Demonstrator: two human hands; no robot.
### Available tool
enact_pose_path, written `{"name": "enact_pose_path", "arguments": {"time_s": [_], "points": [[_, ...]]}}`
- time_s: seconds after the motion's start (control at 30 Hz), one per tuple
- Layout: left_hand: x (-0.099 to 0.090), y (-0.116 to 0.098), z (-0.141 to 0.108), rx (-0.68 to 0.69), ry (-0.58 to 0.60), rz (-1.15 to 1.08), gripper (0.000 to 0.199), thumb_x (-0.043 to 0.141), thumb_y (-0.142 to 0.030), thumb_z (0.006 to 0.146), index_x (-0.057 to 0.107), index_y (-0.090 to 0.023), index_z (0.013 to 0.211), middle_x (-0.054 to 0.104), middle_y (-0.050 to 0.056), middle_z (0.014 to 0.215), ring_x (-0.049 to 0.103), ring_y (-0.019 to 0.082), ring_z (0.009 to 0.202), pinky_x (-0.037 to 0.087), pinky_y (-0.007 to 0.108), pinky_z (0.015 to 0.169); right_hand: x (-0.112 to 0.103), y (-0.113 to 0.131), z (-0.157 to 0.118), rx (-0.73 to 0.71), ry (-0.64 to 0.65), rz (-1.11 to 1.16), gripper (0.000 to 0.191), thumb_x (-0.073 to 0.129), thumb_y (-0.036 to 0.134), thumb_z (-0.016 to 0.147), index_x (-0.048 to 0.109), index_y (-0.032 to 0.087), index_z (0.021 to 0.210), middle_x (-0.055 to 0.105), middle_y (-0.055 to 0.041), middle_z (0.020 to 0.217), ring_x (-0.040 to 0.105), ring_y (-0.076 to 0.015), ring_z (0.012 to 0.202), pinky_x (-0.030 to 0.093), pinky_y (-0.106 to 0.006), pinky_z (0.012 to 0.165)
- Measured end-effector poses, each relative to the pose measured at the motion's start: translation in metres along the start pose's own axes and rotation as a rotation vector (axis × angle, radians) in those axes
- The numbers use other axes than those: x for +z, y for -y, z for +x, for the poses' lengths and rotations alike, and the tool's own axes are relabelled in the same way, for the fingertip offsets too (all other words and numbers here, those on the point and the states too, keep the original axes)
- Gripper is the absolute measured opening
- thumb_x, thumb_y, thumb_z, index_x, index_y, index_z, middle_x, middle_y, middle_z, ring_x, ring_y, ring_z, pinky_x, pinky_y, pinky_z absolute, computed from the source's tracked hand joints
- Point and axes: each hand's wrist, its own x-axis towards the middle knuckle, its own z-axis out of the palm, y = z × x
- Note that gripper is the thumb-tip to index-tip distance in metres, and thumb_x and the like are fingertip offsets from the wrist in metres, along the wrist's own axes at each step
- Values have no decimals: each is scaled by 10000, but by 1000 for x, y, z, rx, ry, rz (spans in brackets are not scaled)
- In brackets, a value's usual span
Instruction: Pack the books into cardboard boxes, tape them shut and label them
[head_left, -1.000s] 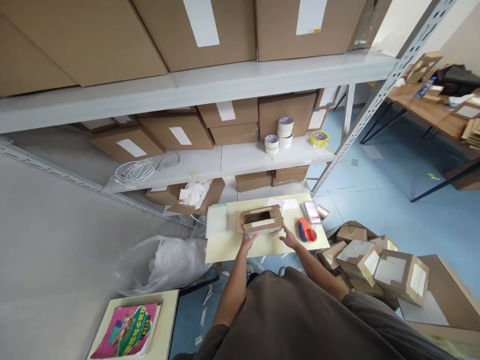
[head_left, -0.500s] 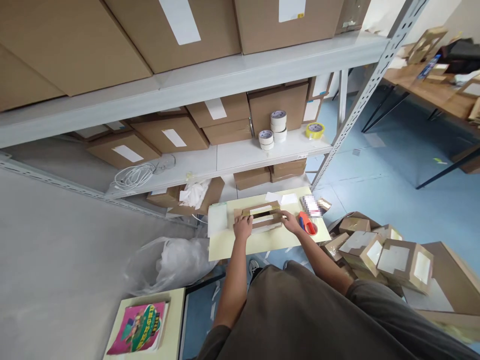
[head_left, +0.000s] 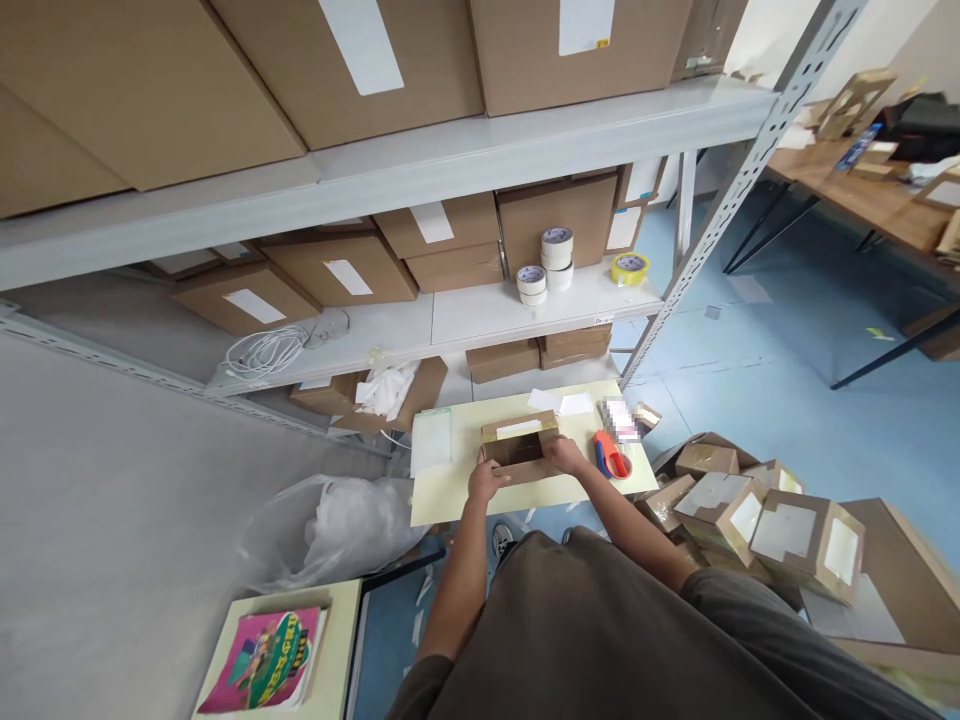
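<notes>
Open cardboard box (head_left: 528, 471) mid-bench (head_left: 448, 503) — mouth just widened, so inside's visible. L hand (head_left: 486, 482) pinches its rim, approx 8 o'clock; R hand (head_left: 567, 456) curled on its end, 3 o'clock — tape dispenser (head_left: 613, 456) beyond, same dir.

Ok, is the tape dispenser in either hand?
No, the tape dispenser lies on the pale table, while the left hand and right hand are both at the open cardboard box.

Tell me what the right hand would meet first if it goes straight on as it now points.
Likely the right end of the open cardboard box: the right hand seems to touch it there, though depth is unclear.
</notes>
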Motion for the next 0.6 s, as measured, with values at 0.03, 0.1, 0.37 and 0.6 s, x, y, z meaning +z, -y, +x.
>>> {"name": "enact_pose_path", "arguments": {"time_s": [0.03,0.1,0.37,0.6], "points": [[6,0,-1,-23,-28,37,336,935,-402,724,743,-192,902,563,128,1525,681,292,1203,526,348,972,2,2,2,-33,-9,-45,237,591,134,789,780,214,907,777,-83,964,656,-273,1021,485,-331,899],[16,1,-3,-45,-66,80,232,888,-354,793,737,-204,886,632,94,1426,707,248,1107,519,310,897,5,5,8,-108,-57,-94,465,552,110,814,743,193,1229,730,-132,1288,580,-304,1263,465,-380,1026],[17,2,-4,-1,-76,128,181,841,-333,849,721,-206,898,695,76,1240,698,220,1016,470,265,821,1,17,57,-60,22,-244,892,549,123,828,285,250,1671,156,-100,1778,101,-331,1624,235,-540,1240],[10,-9,1,-45,-49,174,175,804,-366,885,717,-218,923,713,56,1174,686,201,1013,448,259,815,8,20,76,49,129,-420,895,591,158,840,273,250,1671,301,-143,1701,151,-341,1584,116,-563,1252]]}}
